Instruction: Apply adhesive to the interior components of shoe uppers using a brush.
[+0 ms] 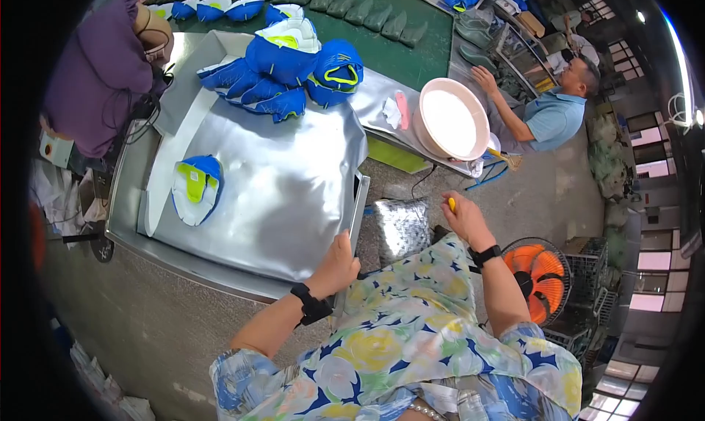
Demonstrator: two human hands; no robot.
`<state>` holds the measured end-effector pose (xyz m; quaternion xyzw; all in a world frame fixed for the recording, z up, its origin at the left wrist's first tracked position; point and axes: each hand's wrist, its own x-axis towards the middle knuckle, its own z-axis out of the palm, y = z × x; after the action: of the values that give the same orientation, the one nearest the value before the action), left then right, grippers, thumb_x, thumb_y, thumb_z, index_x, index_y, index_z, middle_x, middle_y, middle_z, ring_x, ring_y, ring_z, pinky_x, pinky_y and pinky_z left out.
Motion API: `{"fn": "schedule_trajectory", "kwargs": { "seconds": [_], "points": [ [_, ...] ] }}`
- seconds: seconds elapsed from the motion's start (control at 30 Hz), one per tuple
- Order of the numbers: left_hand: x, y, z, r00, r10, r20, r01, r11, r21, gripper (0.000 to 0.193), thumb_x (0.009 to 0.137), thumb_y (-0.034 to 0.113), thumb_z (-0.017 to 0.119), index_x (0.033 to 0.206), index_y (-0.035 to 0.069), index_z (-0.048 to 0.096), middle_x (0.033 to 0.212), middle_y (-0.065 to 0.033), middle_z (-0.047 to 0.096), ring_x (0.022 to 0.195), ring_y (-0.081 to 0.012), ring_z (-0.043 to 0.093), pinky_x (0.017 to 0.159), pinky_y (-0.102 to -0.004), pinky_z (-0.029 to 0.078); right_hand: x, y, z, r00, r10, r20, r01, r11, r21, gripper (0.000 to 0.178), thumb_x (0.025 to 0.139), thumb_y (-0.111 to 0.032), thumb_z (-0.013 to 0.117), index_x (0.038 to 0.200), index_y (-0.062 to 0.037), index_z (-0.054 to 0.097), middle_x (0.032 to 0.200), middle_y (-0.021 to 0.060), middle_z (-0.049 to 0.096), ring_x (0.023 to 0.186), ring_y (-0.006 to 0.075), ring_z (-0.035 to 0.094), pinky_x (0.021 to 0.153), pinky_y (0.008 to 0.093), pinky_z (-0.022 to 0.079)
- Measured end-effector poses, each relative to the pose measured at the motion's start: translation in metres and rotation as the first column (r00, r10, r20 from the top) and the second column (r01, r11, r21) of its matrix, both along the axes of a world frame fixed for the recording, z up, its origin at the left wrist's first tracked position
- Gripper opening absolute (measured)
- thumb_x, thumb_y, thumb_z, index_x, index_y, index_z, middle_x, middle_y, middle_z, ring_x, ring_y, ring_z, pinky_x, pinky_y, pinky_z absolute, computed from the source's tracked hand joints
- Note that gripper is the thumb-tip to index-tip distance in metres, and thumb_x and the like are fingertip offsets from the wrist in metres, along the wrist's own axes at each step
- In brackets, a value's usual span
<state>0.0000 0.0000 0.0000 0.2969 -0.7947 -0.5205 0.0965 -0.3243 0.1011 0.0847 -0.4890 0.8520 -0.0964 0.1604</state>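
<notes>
My left hand (337,265) is curled at the right edge of a metal-topped table (250,215); whether it grips that edge or something small is hidden. Off to the right, my right hand (468,223) is closed around a small yellow thing (452,204), perhaps a handle, mostly covered by the fingers. One blue shoe upper (195,209) with a white and yellow-green inside lies alone at the table's left. Toward the far side sits a heap of similar blue shoe uppers (283,60).
A pink basin (421,129) of white liquid stands beyond my right hand, with a brush (507,159) by it. Rows of shoe lasts line a green belt (411,65). A co-worker (554,116) is at the far right. An orange fan (543,274) stands by my right arm.
</notes>
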Motion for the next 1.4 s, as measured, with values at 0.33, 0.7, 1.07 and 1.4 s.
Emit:
{"fn": "schedule_trajectory", "kwargs": {
  "seconds": [0.33, 0.7, 1.07, 1.4],
  "points": [
    [0.007, -0.011, -0.005, 0.973, -0.083, 0.215, 0.075, 0.996, 0.045, 0.065, 0.088, 0.022, 0.062, 0.131, -0.016, 0.032, 0.125, -0.0371, 0.046, 0.115, -0.049, 0.053, 0.098, -0.0474, 0.046, 0.001, -0.028, 0.005, 0.988, 0.133, 0.082, -0.127, 0.989, -0.08, 0.029, 0.092, -0.023, 0.063, 0.116, -0.0064, 0.062, 0.098, 0.0221, 0.069, 0.092, 0.0423, 0.066, 0.08, 0.0483, 0.052],
    [-0.089, -0.322, 0.096, 0.487, 0.873, -0.002, -0.738, 0.412, 0.535, 0.115, 0.073, 0.057, 0.082, 0.153, 0.01, 0.015, 0.142, -0.0217, 0.037, 0.11, -0.0376, 0.054, 0.076, -0.0503, 0.056, -0.134, -0.071, 0.02, 0.949, 0.112, 0.294, -0.028, 0.961, -0.276, 0.027, 0.092, -0.019, 0.064, 0.116, -0.0051, 0.063, 0.089, 0.0171, 0.07, 0.084, 0.035, 0.069, 0.076, 0.0394, 0.053],
    [-0.178, -0.391, 0.022, 0.085, 0.964, 0.25, -0.887, -0.042, 0.461, 0.065, 0.085, 0.035, 0.073, 0.139, 0.018, 0.039, 0.12, -0.0207, 0.044, 0.09, -0.0325, 0.056, 0.07, -0.0427, 0.057, -0.361, -0.073, 0.026, 0.842, 0.065, 0.536, 0.233, 0.851, -0.47, 0.027, 0.092, -0.014, 0.065, 0.115, 0.0004, 0.064, 0.083, 0.0136, 0.069, 0.075, 0.0215, 0.068, 0.07, 0.0312, 0.052],
    [-0.156, -0.438, 0.011, -0.018, 0.982, -0.186, -0.94, 0.047, 0.338, 0.068, 0.081, 0.035, 0.073, 0.133, 0.006, 0.039, 0.091, -0.0106, 0.059, 0.061, -0.0192, 0.058, 0.053, -0.0331, 0.053, -0.398, -0.038, 0.028, 0.806, -0.136, 0.576, 0.402, 0.841, -0.363, 0.024, 0.095, -0.009, 0.061, 0.116, 0.0026, 0.062, 0.089, 0.0056, 0.068, 0.081, 0.0118, 0.063, 0.071, 0.0256, 0.05]
  ]
}}
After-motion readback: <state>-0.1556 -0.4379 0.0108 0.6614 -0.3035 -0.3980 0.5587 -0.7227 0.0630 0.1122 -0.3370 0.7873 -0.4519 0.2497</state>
